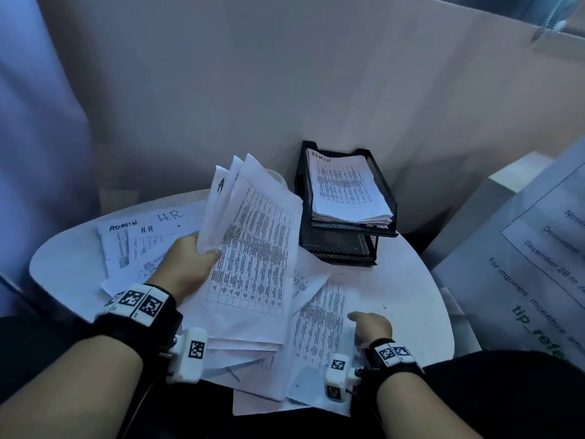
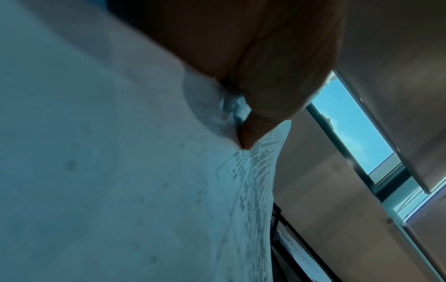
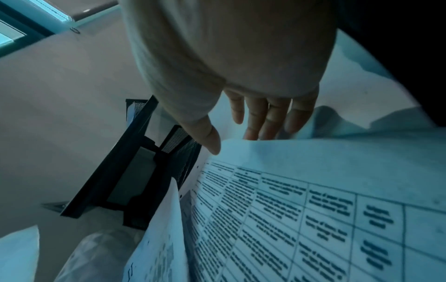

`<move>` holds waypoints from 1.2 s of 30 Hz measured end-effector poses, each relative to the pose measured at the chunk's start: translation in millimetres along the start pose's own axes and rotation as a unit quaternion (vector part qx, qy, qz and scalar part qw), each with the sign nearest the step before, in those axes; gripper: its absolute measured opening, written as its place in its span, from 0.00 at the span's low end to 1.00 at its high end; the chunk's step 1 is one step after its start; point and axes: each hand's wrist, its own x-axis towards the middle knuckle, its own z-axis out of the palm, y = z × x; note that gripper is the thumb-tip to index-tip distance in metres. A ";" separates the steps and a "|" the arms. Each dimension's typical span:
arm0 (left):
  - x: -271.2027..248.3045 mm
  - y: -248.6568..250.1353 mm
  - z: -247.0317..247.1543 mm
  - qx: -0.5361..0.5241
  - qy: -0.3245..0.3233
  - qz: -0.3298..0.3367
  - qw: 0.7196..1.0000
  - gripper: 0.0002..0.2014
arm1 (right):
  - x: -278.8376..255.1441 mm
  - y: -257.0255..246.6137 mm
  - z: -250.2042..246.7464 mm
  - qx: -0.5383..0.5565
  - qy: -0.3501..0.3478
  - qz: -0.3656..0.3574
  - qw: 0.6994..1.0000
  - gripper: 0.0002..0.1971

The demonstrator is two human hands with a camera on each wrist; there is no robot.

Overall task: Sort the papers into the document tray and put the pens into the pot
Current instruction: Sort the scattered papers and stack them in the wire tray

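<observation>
Your left hand (image 1: pixel 186 264) is curled around the edge of a fanned sheaf of papers (image 1: pixel 253 236), thumb (image 2: pixel 251 133) pinching the sheets against the fingers behind them, so the sheaf stands tilted above the table (image 1: pixel 408 299). Your right hand (image 1: pixel 372 326) lies flat, fingers (image 3: pixel 272 116) straight and slightly spread, their tips tucked under the raised edge of a loose printed sheet (image 1: pixel 319 327), the thumb resting at that sheet's corner. Just beyond your left fingertips, past the sheaf's far edge, the black mesh document tray (image 1: pixel 340 245) stands against the wall; its upper tier holds a stack marked ADMIN (image 1: pixel 345 188). Behind your left knuckles lie sheets marked ADMIN and H.R. (image 1: pixel 148 239). Bare tabletop shows ahead of your right fingers, between them and the tray's foot. No pot or pens can be made out.
</observation>
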 end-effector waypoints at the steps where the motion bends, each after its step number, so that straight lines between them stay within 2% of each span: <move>1: -0.7 0.1 0.1 0.002 -0.003 -0.001 1.000 0.07 | -4.1 -0.9 1.7 0.001 0.003 -0.004 1.000 0.14; 2: -1.5 -0.1 -0.1 0.004 -0.005 -0.004 1.000 0.07 | -10.2 -4.1 1.8 -0.007 0.002 -0.016 1.000 0.08; 4: -2.4 -1.4 -2.2 0.008 -0.001 -0.013 1.000 0.07 | -20.4 -14.8 2.5 -0.025 -0.010 -0.067 0.997 0.08; 7: -0.7 -4.5 -6.5 0.014 0.015 -0.026 0.999 0.06 | -45.9 -48.7 2.4 -0.042 -0.004 -0.188 0.981 0.04; 11: 1.8 -5.6 -9.0 0.025 0.036 -0.033 0.999 0.05 | -84.6 -99.8 -12.3 -0.151 0.012 -0.350 0.924 0.08; 13: 1.2 -4.5 -8.8 0.028 0.039 -0.033 0.998 0.05 | -104.0 -120.2 -25.8 -0.177 0.035 -0.409 0.895 0.08; 16: 0.1 -3.9 -8.8 0.031 0.035 -0.035 0.998 0.05 | -122.2 -141.6 -45.5 -0.140 0.061 -0.468 0.871 0.07; 18: -0.1 -3.8 -9.0 0.025 0.030 -0.039 0.998 0.05 | -129.0 -153.0 -56.8 -0.045 0.045 -0.484 0.873 0.08; 21: -0.5 -2.0 -8.5 0.009 0.025 -0.040 0.999 0.07 | -136.1 -162.8 -65.0 0.113 0.018 -0.471 0.875 0.09; 24: -2.8 4.4 -6.5 -0.030 0.012 -0.035 0.999 0.07 | -129.5 -156.6 -56.4 0.214 -0.037 -0.401 0.890 0.07; 27: -5.2 9.9 -5.3 -0.114 -0.006 -0.048 0.992 0.08 | -115.5 -133.9 -34.8 0.235 -0.097 -0.306 0.917 0.02; 30: -8.2 13.6 -6.4 -0.170 -0.050 -0.061 0.982 0.08 | -105.7 -107.2 -7.3 0.250 -0.135 -0.206 0.936 0.04; 33: -12.0 17.6 -4.3 -0.223 -0.086 -0.081 0.968 0.10 | -105.2 -89.5 19.1 0.273 -0.187 -0.134 0.934 0.04; 36: -14.9 19.1 -3.3 -0.209 -0.122 -0.077 0.967 0.20 | -112.7 -83.1 36.5 0.280 -0.205 -0.110 0.932 0.03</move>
